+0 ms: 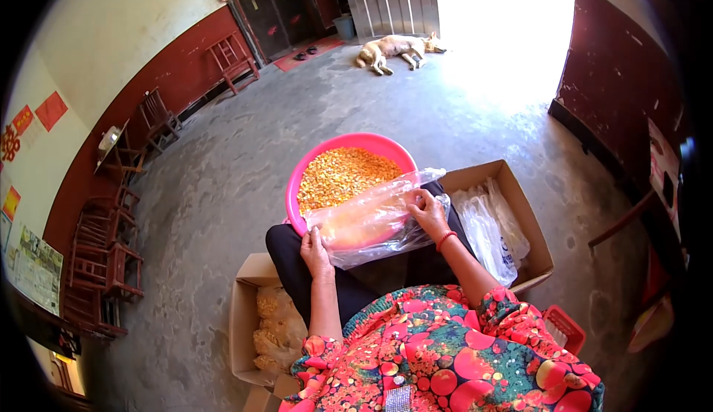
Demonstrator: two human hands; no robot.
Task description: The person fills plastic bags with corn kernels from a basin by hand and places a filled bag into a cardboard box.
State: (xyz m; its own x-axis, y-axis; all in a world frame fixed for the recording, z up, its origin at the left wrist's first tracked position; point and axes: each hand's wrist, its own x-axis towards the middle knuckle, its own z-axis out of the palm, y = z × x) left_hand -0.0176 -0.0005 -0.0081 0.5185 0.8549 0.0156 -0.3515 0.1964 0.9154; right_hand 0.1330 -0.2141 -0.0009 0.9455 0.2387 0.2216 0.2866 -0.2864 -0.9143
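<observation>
A clear plastic bag (371,219) is stretched between my two hands, over my lap and the near side of a pink basin (401,151). Loose corn kernels (345,174) fill much of the basin. My left hand (317,254) pinches the bag's left end by the basin's rim. Toward the bag's right end, my right hand (429,215), with a red band at the wrist, has its fingers pressed together on the film. The bag looks flat, and the basin's pink shows through it.
To the right, a cardboard box (536,234) holds clear plastic bags (490,226). At the left, another cardboard box (243,323) contains bags of yellow kernels (276,330). A dog (397,50) lies near the doorway. Wooden chairs (104,241) line the left wall. A red basket (566,329) stands at my right.
</observation>
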